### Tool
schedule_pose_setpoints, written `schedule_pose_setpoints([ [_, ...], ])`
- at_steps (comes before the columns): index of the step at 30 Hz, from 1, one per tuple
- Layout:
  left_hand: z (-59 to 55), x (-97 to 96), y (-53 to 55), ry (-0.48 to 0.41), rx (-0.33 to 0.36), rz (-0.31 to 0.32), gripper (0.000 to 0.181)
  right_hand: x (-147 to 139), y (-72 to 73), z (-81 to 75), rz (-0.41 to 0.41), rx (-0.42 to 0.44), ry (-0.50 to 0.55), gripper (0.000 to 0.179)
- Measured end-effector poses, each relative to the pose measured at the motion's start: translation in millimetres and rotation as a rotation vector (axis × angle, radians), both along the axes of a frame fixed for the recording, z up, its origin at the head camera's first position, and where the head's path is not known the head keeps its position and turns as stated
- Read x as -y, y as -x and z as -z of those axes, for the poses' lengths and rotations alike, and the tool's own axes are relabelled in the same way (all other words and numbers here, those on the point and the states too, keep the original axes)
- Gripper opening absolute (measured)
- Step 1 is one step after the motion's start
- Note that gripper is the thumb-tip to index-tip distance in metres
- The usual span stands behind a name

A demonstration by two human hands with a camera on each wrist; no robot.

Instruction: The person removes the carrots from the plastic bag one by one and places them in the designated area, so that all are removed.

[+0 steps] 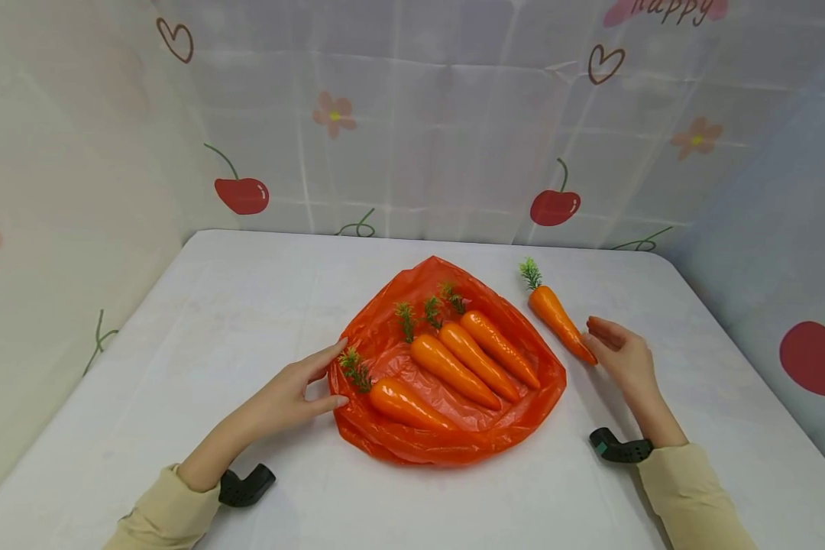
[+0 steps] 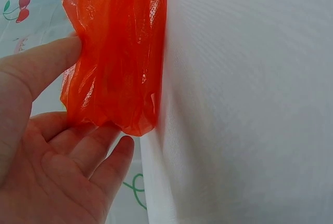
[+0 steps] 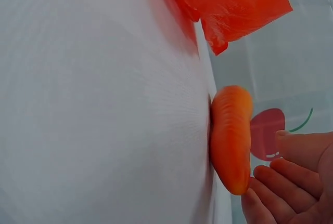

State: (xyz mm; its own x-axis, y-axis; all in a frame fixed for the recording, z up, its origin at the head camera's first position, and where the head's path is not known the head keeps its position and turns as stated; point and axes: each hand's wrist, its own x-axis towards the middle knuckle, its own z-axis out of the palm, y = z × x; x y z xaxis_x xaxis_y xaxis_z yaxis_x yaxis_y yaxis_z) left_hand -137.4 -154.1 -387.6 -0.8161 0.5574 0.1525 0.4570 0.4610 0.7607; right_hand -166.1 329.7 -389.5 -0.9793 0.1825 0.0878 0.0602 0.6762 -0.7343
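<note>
An orange-red plastic bag (image 1: 454, 451) lies spread wide on the table, with several toy carrots (image 1: 412, 403) with green tops inside its rolled rim. At the bag's left side, my left hand (image 1: 292, 393) touches the rim, thumb and fingers spread apart. The left wrist view shows the thumb (image 2: 52, 60) against the bag's wall (image 2: 117, 52) and the fingertips by its lower edge. Outside the bag on the right lies a single carrot (image 1: 557, 317), its leafy top pointing away. My right hand (image 1: 626, 359) is beside this carrot's narrow tip (image 3: 237, 180), fingers loosely extended.
A white cloth covers the table (image 1: 261, 290). Behind it hangs a pale curtain (image 1: 419, 137) printed with cherries, flowers and hearts, and similar sheets close off both sides. Black wrist devices sit below the left (image 1: 246, 486) and right (image 1: 620, 447) hands.
</note>
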Motion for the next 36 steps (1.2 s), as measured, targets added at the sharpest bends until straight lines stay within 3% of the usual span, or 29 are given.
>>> schedule_pose_setpoints([
  [6,0.2,0.1,-0.1,0.011,-0.006,-0.008,0.08,0.9,-0.9,-7.9,0.011,-0.052,0.002,0.051],
  [13,0.0,0.6,-0.4,0.019,0.003,-0.013,0.081,-42.4,32.7,44.8,0.028,-0.168,-0.004,0.056],
  [14,0.0,0.8,-0.5,0.019,0.003,-0.013,0.08,-42.0,33.3,44.7,0.022,-0.18,0.011,0.055],
  [17,-0.2,1.0,-0.4,0.02,-0.003,-0.01,0.08,-29.4,28.5,34.6,-0.004,-0.22,0.056,0.05],
  [23,-0.3,0.3,0.0,0.014,-0.01,-0.002,0.08,39.3,-12.4,-32.7,-0.146,-0.212,0.164,0.047],
  [26,-0.1,0.2,0.4,0.011,-0.009,-0.003,0.08,68.8,-29.7,-56.1,-0.207,-0.221,0.159,0.045],
  [30,0.4,-0.2,0.8,0.011,-0.007,-0.005,0.08,93.3,-40.0,-61.5,-0.29,-0.244,0.181,0.041],
  [36,1.5,0.1,0.3,0.012,-0.025,-0.003,0.08,124.5,-50.0,-46.6,-0.447,-0.271,0.149,0.04],
])
